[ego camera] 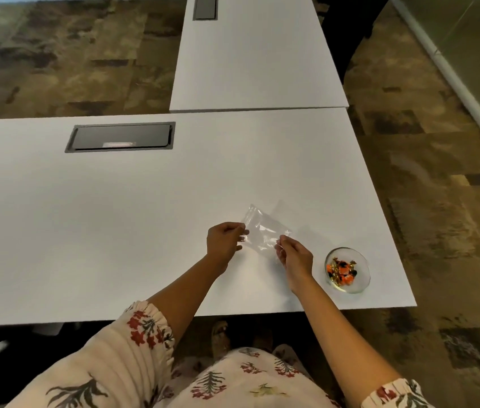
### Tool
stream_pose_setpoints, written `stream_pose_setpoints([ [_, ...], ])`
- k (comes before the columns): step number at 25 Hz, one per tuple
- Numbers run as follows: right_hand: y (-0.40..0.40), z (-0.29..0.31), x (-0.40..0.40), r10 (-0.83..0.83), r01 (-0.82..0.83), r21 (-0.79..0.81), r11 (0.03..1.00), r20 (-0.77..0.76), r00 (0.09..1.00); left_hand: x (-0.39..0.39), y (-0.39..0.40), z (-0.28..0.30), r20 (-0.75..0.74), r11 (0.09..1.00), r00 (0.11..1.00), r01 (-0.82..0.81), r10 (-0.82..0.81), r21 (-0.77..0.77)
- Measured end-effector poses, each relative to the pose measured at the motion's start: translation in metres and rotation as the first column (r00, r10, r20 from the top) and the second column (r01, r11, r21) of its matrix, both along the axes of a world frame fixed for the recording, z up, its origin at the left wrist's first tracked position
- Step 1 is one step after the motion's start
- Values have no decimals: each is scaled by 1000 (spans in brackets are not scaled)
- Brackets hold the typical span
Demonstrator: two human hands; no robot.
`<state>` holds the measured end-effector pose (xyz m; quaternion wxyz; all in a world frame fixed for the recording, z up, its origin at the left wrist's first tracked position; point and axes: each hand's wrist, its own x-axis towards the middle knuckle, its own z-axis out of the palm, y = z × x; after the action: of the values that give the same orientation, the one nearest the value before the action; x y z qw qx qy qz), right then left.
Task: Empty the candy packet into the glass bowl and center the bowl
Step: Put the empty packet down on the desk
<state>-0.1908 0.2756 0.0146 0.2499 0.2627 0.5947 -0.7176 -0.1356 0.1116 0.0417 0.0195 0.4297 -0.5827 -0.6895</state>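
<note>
Two hands pinch the clear candy packet (263, 229) above the white table (115, 216): left hand (223, 242) at its near-left edge, right hand (294, 256) at its near-right corner. Long axis slants far-left to near-right, packet reaching away beyond the fingertips. Glass bowl (347, 270), candies (342, 270) inside, sits near the table's right corner, right of the right hand.

Your two hands hold the packet (263, 228) at lower centre of the frame, above the table (115, 231), with the bowl (347, 269) of candies (342, 270) just right of them near the table's lower right corner.
</note>
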Motion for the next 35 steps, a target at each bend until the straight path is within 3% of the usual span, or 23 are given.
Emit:
stream_pose_setpoints([
  [14,-62,-11,20,336,-326,155,933,-42,941,83,-102,-37,196,973,958,-183,208,-141],
  [26,-78,-17,18,484,-475,192,859,-1,875,142,-137,-71,419,861,753,-456,507,-223],
  [35,-84,-23,22,516,-512,186,839,29,856,148,-136,-69,442,850,728,-422,524,-314],
])
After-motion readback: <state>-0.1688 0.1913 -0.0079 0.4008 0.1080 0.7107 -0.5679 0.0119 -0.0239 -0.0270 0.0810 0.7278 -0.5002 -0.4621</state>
